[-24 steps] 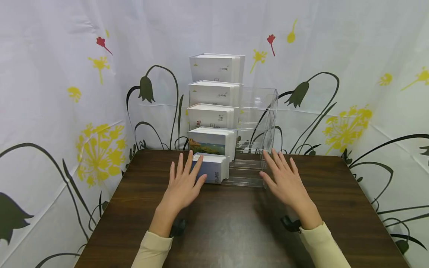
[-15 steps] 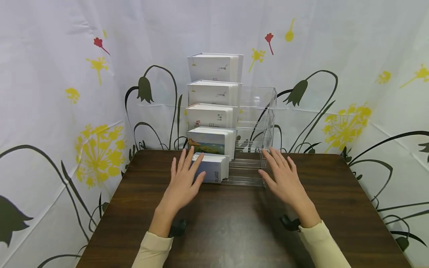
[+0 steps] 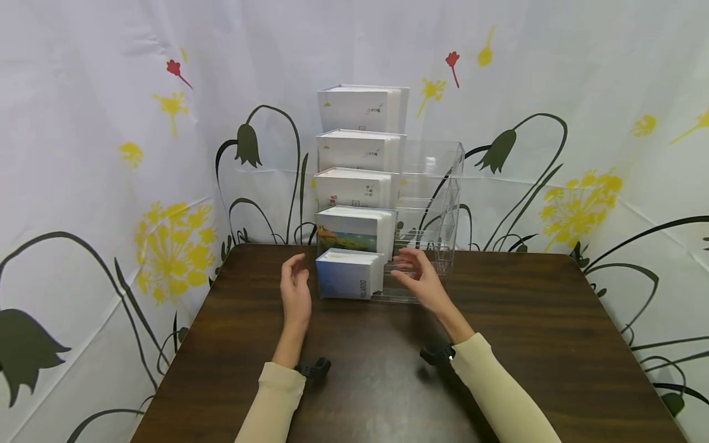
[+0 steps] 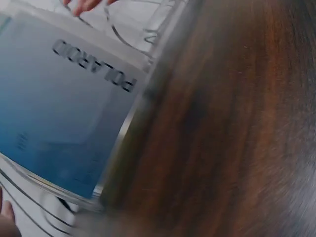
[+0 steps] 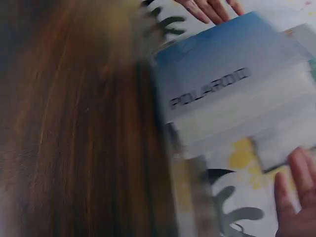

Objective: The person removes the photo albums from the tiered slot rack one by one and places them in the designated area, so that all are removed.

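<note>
A thick blue photo album [image 3: 346,278] marked POLAROID stands in the lowest, front tier of a clear stepped rack [image 3: 437,215]. Just left of it is my left hand [image 3: 296,292], fingers bent loosely, with a small gap to the cover. My right hand [image 3: 423,283] hovers over the rack's lower tiers on the album's other side, its fingers pointing toward the white page edges. Neither hand holds anything. In the left wrist view, the blue album [image 4: 69,103] is close and blurred. The right wrist view has the fingers [image 5: 301,173] apart from the album's pages.
Behind the blue album, an album with a seaside picture [image 3: 349,234] and several white albums [image 3: 354,151] rise in steps on the rack's left half. The dark wooden table [image 3: 376,369] runs up to a flower-printed curtain [image 3: 554,74].
Both hands have moved in toward the blue album's two sides, the right hand shifting left. Their fingers, spread and straight before, are now more bent. The albums stay in the rack.
</note>
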A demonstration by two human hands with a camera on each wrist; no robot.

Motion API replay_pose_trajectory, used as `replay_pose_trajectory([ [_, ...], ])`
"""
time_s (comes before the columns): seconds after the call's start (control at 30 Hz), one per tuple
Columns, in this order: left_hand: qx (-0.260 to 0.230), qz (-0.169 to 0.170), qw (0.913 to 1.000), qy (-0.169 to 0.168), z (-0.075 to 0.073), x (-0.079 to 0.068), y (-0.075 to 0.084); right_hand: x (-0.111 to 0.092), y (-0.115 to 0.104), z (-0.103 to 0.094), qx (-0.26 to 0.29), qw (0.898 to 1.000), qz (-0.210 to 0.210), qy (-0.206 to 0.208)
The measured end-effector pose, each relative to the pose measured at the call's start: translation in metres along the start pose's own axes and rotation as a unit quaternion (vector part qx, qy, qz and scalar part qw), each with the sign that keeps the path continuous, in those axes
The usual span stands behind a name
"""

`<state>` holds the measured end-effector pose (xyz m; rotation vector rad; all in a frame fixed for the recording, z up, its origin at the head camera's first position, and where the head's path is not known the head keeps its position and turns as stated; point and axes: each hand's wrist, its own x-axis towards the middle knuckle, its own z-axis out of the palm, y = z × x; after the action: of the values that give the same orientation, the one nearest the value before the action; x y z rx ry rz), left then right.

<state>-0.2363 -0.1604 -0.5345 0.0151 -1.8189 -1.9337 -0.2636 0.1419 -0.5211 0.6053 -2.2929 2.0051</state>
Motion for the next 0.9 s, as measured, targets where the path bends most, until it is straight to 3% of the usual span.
replay_pose_trajectory([
  [0.07, -0.009, -0.041, 0.999, -0.016, 0.001, 0.002, -0.013, 0.008, 0.005, 0.008, 0.023, 1.0, 0.006, -0.012],
  [0.17, -0.039, -0.092, 0.9927, -0.067, -0.001, 0.002, -0.027, 0.018, 0.007, 0.018, 0.058, 0.998, 0.014, -0.02],
  [0.27, -0.076, -0.135, 0.9794, -0.13, -0.003, -0.002, -0.037, 0.021, 0.006, 0.024, 0.087, 0.996, 0.002, 0.003],
  [0.37, -0.073, -0.162, 0.9695, -0.169, -0.003, -0.008, -0.045, 0.021, 0.008, 0.029, 0.081, 0.997, -0.005, 0.015],
  [0.53, -0.043, -0.187, 0.9648, -0.18, -0.004, -0.012, -0.052, 0.02, 0.009, 0.033, 0.014, 0.999, 0.023, -0.024],
  [0.67, -0.052, -0.192, 0.9624, -0.185, -0.005, -0.011, -0.052, 0.023, 0.007, 0.032, 0.003, 0.998, 0.036, -0.051],
  [0.9, -0.068, -0.194, 0.96, -0.19, -0.003, -0.007, -0.056, 0.031, 0.014, 0.03, 0.002, 0.988, 0.064, -0.142],
])
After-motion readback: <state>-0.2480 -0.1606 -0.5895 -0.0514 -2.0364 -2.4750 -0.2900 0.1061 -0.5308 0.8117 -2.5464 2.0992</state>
